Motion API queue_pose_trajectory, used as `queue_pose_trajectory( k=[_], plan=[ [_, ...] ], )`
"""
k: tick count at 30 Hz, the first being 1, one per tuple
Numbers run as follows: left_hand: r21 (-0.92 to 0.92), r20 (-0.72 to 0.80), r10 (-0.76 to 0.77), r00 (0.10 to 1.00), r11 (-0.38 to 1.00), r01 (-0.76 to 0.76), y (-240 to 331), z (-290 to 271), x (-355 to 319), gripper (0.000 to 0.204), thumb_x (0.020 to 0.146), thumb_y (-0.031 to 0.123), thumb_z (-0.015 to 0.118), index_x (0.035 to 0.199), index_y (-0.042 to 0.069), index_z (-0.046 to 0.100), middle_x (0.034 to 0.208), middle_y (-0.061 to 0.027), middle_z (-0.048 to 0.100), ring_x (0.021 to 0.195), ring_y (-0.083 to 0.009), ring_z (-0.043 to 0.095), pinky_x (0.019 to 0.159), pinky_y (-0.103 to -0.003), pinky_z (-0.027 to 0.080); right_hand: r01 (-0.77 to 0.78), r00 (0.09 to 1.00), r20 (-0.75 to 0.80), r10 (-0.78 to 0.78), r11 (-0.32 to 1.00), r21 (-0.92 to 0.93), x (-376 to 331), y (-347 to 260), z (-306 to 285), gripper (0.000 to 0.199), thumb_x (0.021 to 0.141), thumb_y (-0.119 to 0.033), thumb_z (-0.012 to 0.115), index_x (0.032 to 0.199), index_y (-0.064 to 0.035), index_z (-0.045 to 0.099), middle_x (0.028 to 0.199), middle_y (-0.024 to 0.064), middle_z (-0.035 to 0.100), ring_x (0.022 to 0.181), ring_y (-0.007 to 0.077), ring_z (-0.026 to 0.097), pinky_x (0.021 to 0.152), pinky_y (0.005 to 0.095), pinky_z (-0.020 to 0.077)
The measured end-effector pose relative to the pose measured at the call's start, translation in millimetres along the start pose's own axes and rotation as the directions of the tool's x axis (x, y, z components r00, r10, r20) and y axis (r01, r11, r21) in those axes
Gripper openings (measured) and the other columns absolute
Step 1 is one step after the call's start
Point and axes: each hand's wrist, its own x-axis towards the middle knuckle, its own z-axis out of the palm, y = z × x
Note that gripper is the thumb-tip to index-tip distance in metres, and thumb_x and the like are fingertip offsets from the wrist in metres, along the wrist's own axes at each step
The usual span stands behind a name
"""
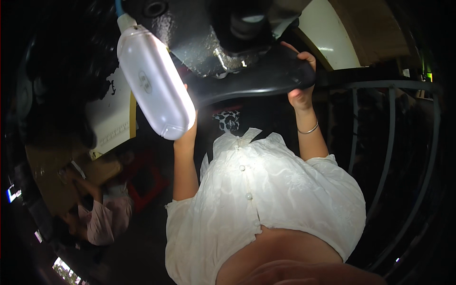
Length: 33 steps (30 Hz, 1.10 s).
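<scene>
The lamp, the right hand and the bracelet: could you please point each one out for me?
Lamp (154, 83), head view, middle of its white body.
Right hand (302, 78), head view, on the hand where it grips the black part's end.
Bracelet (308, 129), head view, on the band at the wrist.

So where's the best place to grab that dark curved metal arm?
Probably at the outer end of the dark curved arm, coming from below. It narrows there to a rounded tip, where the right hand wraps it. The inner end sits beneath the grimy metal housing.
</scene>
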Motion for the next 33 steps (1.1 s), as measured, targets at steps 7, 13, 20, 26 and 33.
queue_pose_trajectory(
  k=[7,13,20,26,33],
  plan=[
    [-0.323,0.175,0.134,0.975,0.944,-0.071,53,41,-25,0.052,0.061,-0.001,0.072,0.112,0.005,0.062,0.096,-0.0114,0.057,0.095,-0.0289,0.058,0.083,-0.037,0.046,-0.336,0.938,0.068,0.341,0.939,-0.073,-40,31,41,0.084,0.066,-0.024,0.078,0.129,-0.0019,0.027,0.115,0.0124,0.043,0.106,0.0226,0.052,0.087,0.0368,0.0476],
    [-0.605,0.51,0.222,0.831,0.78,0.163,80,-27,20,0.032,0.072,0.009,0.074,0.1,0.0,0.065,0.093,-0.0141,0.064,0.08,-0.0239,0.064,0.068,-0.031,0.051,-0.114,0.964,-0.263,-0.024,0.861,-0.496,43,16,6,0.096,0.07,-0.029,0.076,0.14,-0.0014,0.018,0.118,0.017,0.044,0.107,0.026,0.05,0.086,0.0366,0.0464],
    [-0.902,0.404,0.245,0.882,-0.053,0.428,176,-155,93,0.016,0.085,0.011,0.048,0.099,0.006,0.055,0.072,-0.0069,0.059,0.06,-0.0204,0.059,0.055,-0.033,0.05,-0.004,0.967,-0.079,-0.243,0.291,-0.957,118,16,-53,0.06,0.069,-0.048,0.073,0.11,-0.0061,0.062,0.128,0.0323,0.039,0.121,0.0448,0.037,0.099,0.0451,0.0349],
    [-0.835,0.432,0.103,0.896,-0.332,0.44,210,-188,104,0.02,0.086,0.004,0.048,0.067,0.01,0.045,0.073,-0.0017,0.048,0.058,-0.0139,0.047,0.053,-0.025,0.046,0.026,0.991,-0.023,-0.129,0.368,-0.929,63,33,-12,0.036,0.073,-0.023,0.073,0.104,-0.0087,0.063,0.133,0.0264,0.037,0.124,0.0409,0.036,0.101,0.046,0.0332],
    [-0.645,0.71,0.188,0.679,-0.214,0.733,217,-201,130,0.025,0.084,0.005,0.051,0.061,0.013,0.043,0.069,0.0001,0.042,0.064,-0.0117,0.047,0.055,-0.025,0.043,-0.105,0.987,-0.149,-0.063,0.452,-0.886,40,23,-32,0.031,0.076,-0.021,0.07,0.104,-0.0103,0.064,0.134,0.0184,0.04,0.118,0.0317,0.047,0.086,0.0368,0.0476]
  ],
)
